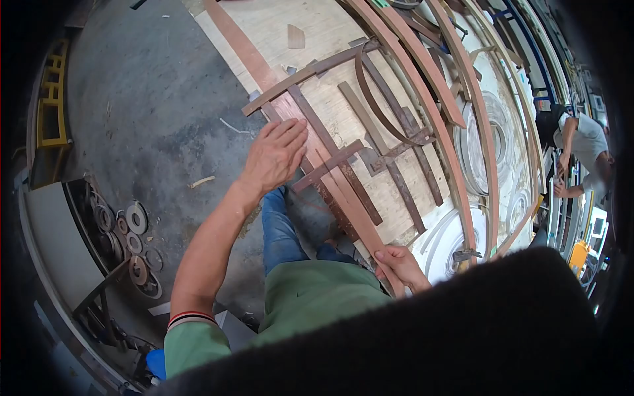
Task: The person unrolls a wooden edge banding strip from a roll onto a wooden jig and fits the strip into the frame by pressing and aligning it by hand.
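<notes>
A long reddish-brown wooden strip [351,206] lies across a jig of dark wooden bars on a plywood worktop [333,99]. My left hand [279,150] rests on the strip towards its far part, palm down, fingers stretched out. Close to my body, my right hand [400,266] pinches the strip's near end between thumb and fingers. A short dark crosspiece [328,166] passes over the strip between my hands. Another brown bar [290,84] crosses it beyond my left hand.
Curved wooden strips [429,59] arch along the right side, by white coils of edging [492,142]. A thin brown band [367,89] stands looped on the jig. Rolls of edging [137,218] lie on the floor at left. A co-worker [582,142] leans over at far right.
</notes>
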Available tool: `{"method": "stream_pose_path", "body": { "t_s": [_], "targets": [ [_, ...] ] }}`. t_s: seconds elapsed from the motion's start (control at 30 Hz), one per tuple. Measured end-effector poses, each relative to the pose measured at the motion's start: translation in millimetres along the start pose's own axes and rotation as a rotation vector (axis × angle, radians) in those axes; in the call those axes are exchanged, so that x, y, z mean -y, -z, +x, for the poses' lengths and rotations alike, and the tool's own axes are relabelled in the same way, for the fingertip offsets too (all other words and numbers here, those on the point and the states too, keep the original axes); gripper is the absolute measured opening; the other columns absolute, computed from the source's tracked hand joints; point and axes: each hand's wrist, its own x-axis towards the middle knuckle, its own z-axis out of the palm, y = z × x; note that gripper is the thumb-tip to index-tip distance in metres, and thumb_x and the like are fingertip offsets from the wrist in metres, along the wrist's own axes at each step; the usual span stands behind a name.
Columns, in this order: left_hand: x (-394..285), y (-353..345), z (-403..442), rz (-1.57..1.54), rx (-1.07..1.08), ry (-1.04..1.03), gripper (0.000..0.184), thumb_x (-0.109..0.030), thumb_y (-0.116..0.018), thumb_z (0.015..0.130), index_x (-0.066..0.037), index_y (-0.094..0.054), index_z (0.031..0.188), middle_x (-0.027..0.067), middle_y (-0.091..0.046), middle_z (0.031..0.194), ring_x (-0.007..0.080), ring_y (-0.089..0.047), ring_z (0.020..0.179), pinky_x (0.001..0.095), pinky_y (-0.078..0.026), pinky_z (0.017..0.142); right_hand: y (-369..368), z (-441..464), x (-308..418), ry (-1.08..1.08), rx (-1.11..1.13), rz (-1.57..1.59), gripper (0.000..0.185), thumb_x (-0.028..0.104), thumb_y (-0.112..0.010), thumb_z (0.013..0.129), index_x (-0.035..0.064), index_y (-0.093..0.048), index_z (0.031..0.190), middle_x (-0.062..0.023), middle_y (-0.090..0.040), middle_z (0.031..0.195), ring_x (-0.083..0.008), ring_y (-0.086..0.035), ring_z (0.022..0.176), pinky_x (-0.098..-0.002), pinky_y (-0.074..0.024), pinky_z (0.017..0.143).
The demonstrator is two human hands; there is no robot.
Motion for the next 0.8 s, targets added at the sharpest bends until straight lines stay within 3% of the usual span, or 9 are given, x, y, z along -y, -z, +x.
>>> {"method": "stream_pose_path", "body": {
  "t_s": [0.2,0.3,0.43,0.63,0.8],
  "targets": [
    [-21,-8,-14,-0.059,0.030,-0.026,0.033,-0.017,-0.066,0.093,-0.002,-0.071,0.122,0.0101,-0.066,0.136,0.0252,-0.059,0.128,0.0434,-0.042,0.113,14,-21,-24,-0.063,-0.013,0.005,0.025,0.024,-0.067,0.103,-0.0006,-0.072,0.103,-0.0076,-0.071,0.080,-0.0146,-0.069,0.069,-0.0286,-0.0580,0.067],
    [-17,-8,-13,-0.076,0.025,-0.048,0.033,-0.017,-0.066,0.092,-0.002,-0.071,0.121,0.0101,-0.067,0.135,0.0252,-0.060,0.128,0.0436,-0.042,0.113,17,-19,-17,0.050,0.061,-0.010,0.024,0.022,-0.069,0.101,-0.0016,-0.071,0.104,-0.0085,-0.073,0.086,-0.0145,-0.070,0.074,-0.0283,-0.0577,0.071],
    [-8,-4,-11,-0.098,0.053,-0.093,0.032,-0.019,-0.067,0.093,-0.003,-0.071,0.120,0.0101,-0.067,0.135,0.0253,-0.060,0.128,0.0433,-0.042,0.114,-10,-7,42,0.073,0.088,0.012,0.025,0.022,-0.072,0.099,-0.0029,-0.070,0.104,-0.0089,-0.074,0.092,-0.0141,-0.070,0.080,-0.0278,-0.0569,0.074],
    [44,12,16,0.121,-0.022,-0.016,0.034,-0.022,-0.065,0.095,-0.002,-0.069,0.123,0.0108,-0.066,0.136,0.0267,-0.058,0.130,0.0430,-0.041,0.114,-23,27,45,-0.028,0.016,0.006,0.027,0.027,-0.069,0.101,0.0006,-0.070,0.099,-0.0075,-0.071,0.076,-0.0146,-0.069,0.065,-0.0274,-0.0575,0.062],
    [35,6,11,0.059,0.026,0.012,0.035,-0.021,-0.064,0.097,-0.003,-0.068,0.126,0.0103,-0.064,0.140,0.0264,-0.056,0.133,0.0434,-0.039,0.115,-22,17,31,-0.020,-0.016,0.024,0.026,0.027,-0.068,0.102,0.0019,-0.071,0.097,-0.0062,-0.070,0.073,-0.0135,-0.068,0.064,-0.0270,-0.0568,0.060]
  ]
}}
